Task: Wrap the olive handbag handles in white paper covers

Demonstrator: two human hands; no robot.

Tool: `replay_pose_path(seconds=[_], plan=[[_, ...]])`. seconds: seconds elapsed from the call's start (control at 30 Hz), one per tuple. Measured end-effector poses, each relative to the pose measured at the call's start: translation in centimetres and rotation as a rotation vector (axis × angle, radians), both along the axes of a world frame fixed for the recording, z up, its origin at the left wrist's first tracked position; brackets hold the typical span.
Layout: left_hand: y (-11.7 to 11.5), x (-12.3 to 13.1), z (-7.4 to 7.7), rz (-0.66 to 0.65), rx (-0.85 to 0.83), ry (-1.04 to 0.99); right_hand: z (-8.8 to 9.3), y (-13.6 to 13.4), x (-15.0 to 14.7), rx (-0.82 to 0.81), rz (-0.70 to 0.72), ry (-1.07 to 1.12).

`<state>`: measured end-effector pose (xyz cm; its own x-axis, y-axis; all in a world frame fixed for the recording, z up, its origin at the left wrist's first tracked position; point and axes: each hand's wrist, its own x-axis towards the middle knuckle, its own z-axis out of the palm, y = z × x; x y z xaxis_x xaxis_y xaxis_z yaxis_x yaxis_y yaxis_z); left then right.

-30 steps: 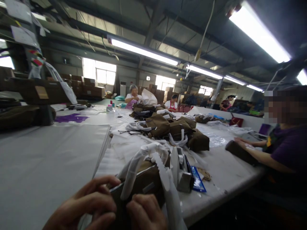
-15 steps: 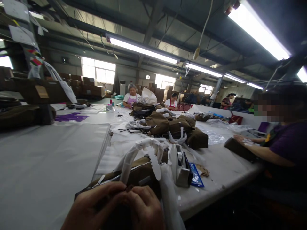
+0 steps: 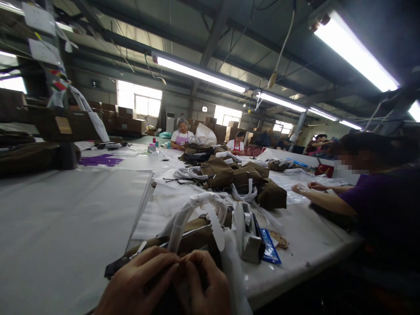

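A dark olive handbag (image 3: 200,238) lies on the table right before me, its silver zipper partly showing. White wrapping covers its raised handle (image 3: 177,229), and a pale strip with a notched edge (image 3: 215,227) hangs by that handle. At the near side of the bag, by the handle's base, my left hand (image 3: 141,278) is closed, thumb and fingertips pinched. My right hand (image 3: 208,280) pinches close against it, fingertips nearly meeting. Whatever lies between the fingertips is too small and dark to make out. White wrapping material (image 3: 232,267) runs down beside my right hand.
A tape dispenser (image 3: 251,249) and a blue packet (image 3: 271,248) stand right of the bag. Beyond is a heap of olive bags (image 3: 218,173). A white sheet (image 3: 72,218) covers the table at left. A co-worker in purple (image 3: 374,192) works at the right edge.
My hands stay pinched together at the bag, fingers slightly shifted. The view has tilted a little. The co-worker at right has leaned in, hands raised and moved left over the dark bag.
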<state>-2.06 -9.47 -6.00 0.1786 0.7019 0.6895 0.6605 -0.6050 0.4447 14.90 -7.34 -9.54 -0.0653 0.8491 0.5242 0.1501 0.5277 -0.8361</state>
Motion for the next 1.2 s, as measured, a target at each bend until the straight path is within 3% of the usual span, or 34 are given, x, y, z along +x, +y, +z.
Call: replay_pose_path(seconds=[0.2,0.43,0.77,1.2], plan=[[-0.1,0.3,0.4,0.038,0.039,0.068,-0.3,0.2,0.0,0.015,0.015,0.028],[0.0,0.2,0.2,0.040,0.033,0.100,-0.4,0.6,0.3,0.072,-0.081,-0.105],[-0.1,0.5,1.2,0.037,0.028,0.086,-0.2,0.9,0.7,0.127,-0.020,-0.157],[-0.2,0.3,1.3,0.050,0.043,0.048,0.3,0.7,0.7,0.130,-0.014,-0.176]])
